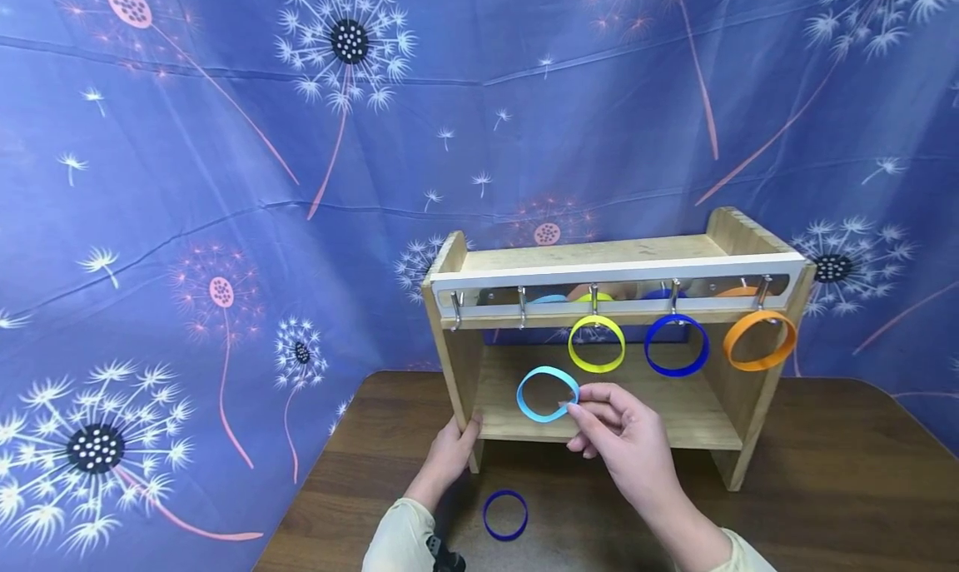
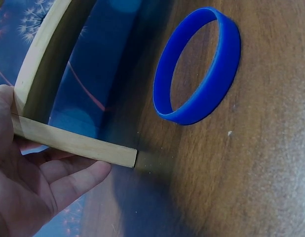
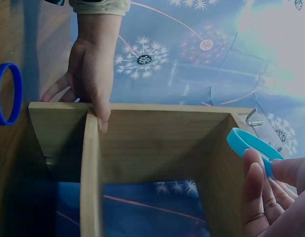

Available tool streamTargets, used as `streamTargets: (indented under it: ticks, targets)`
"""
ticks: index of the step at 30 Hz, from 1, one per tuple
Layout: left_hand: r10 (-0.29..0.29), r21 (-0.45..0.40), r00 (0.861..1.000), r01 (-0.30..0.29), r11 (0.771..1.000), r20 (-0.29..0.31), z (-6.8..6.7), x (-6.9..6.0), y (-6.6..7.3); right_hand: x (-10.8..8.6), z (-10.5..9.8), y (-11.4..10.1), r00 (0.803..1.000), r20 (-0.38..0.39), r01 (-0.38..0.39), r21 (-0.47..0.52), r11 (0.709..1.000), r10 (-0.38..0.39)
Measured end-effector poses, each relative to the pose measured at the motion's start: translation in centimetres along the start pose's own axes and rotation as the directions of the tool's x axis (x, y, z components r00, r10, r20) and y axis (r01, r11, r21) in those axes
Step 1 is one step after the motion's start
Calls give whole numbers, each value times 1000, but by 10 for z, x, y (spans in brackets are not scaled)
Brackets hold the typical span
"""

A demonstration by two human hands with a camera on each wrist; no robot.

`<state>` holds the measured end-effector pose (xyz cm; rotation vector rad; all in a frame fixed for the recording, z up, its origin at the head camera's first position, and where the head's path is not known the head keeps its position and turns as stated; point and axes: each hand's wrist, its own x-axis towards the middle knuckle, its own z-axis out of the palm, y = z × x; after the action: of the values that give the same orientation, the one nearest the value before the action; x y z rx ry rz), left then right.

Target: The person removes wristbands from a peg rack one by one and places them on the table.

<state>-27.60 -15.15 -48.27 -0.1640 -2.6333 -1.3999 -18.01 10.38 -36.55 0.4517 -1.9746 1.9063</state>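
Between thumb and fingers, my right hand (image 1: pixel 629 443) pinches a light blue wristband (image 1: pixel 527 405) in front of the wooden rack (image 1: pixel 599 380). The band stands upright, below the row of hooks and apart from them. My left hand (image 1: pixel 448 455) grips the rack's left side panel near its lower shelf; the left wrist view shows the thumb on one side of the wood and fingers (image 2: pixel 83 180) behind it. From the hooks hang a yellow wristband (image 1: pixel 597 368), a dark blue wristband (image 1: pixel 678 372) and an orange wristband (image 1: pixel 760 364). Two left hooks, including the leftmost hook (image 1: pixel 455 312), carry nothing.
Another dark blue wristband (image 1: pixel 505 536) lies on the brown wooden table (image 1: pixel 337 505), in front of the rack's left side. A blue cloth (image 1: pixel 225 139) with dandelion prints hangs behind the rack. The rack's white front strip (image 1: pixel 554 270) bears the hooks.
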Motion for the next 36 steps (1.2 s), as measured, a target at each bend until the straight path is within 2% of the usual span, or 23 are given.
streamTargets:
  ticks: [20,36]
  targets:
    - [0,0,1000,0,1000,7,-1,0,0,-13,-7,17,998,7,-69,-36,997,69]
    - [-2,3,1000,2,1000,6,-1,-1,1,-26,-6,38,983,-4,-185,-38,982,185]
